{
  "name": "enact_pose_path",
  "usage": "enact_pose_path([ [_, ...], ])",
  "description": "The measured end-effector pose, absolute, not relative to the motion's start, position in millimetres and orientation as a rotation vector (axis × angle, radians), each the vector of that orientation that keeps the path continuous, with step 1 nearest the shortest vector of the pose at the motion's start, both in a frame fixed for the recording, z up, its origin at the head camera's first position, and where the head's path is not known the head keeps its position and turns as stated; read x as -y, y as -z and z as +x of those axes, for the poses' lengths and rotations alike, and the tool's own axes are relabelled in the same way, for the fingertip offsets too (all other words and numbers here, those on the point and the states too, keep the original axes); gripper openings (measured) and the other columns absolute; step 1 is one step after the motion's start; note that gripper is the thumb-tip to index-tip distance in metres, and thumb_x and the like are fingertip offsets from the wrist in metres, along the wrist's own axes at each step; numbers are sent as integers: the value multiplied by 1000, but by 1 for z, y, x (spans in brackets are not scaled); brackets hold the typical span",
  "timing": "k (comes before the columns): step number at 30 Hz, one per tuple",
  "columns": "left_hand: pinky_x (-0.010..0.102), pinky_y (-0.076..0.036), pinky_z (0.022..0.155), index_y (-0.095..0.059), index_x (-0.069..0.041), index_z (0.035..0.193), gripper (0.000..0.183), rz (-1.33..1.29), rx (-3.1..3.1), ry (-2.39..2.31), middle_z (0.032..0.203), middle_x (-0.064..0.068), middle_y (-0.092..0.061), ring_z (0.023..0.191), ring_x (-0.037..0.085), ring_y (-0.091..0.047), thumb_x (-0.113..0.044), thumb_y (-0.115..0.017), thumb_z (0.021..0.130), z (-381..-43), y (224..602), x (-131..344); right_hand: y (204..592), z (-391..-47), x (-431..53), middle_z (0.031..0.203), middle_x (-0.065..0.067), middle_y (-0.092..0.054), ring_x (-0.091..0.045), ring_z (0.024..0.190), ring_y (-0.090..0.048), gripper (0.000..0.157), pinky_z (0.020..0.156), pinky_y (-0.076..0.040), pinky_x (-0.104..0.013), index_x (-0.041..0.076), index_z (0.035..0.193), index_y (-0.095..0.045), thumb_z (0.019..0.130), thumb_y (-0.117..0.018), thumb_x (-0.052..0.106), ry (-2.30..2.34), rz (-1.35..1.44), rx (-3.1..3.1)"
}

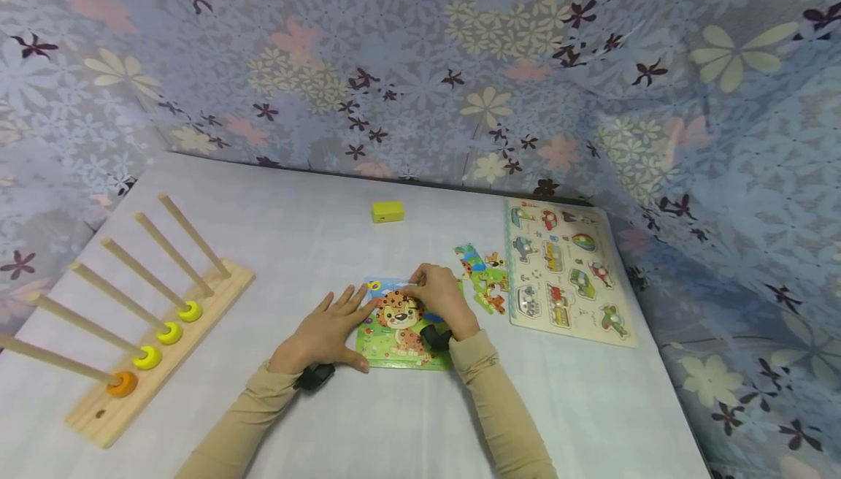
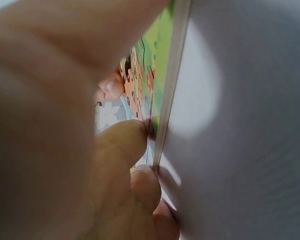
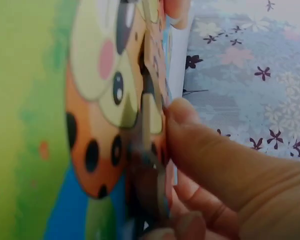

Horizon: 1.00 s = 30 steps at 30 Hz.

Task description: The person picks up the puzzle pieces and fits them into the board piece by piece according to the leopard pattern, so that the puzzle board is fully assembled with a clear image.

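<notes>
Some right-hand fingers (image 3: 215, 157) pinch a thin, flat puzzle piece (image 3: 154, 119).

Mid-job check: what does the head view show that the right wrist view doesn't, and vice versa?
Only the head view: the pale wooden peg rack carrying yellow and orange rings, the yellow rectangular block, and the cream board of vehicle pictures.

Only the right wrist view: the pale side edge of a raised puzzle piece.

Both: the right-hand grip, the green puzzle with a spotted orange cartoon animal, and the blue-grey flowered cloth.
</notes>
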<state>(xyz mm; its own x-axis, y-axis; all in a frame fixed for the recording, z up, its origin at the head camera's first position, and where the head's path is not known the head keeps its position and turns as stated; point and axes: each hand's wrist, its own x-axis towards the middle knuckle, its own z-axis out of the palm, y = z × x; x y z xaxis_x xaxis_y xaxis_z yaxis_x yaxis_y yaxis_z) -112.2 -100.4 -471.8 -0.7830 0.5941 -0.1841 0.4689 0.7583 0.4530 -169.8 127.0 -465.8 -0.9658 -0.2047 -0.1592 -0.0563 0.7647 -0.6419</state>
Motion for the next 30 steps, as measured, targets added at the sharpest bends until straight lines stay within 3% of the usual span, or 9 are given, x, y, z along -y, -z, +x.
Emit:
enact_pose_path([
  [17,63,-13,118,-28,-11,154,108,811,-2647,-570,162,18,-16,149,42,-15,-53,-80,69,-113,470,103,469,-160,-119,71,-9,-59,-14,53,-51,24,48,-44,-26,2,92,-58,87,-72,21,1082,-204,-2826],
  [24,64,-12,118,-28,-13,154,109,808,-2652,-566,162,17,-16,149,41,-15,-55,-80,67,-115,474,104,472,-158,-116,83,-10,-47,-14,57,-42,28,49,-37,-24,7,84,-60,82,-77,29,800,-264,-3058],
  [30,65,-12,118,-28,-13,154,110,812,-2654,-566,162,17,-15,149,41,-15,-55,-80,67,-117,474,105,473,-166,-126,87,-9,-56,-17,68,-52,25,59,-45,-28,10,87,-63,84,-75,31,885,-285,-2947],
])
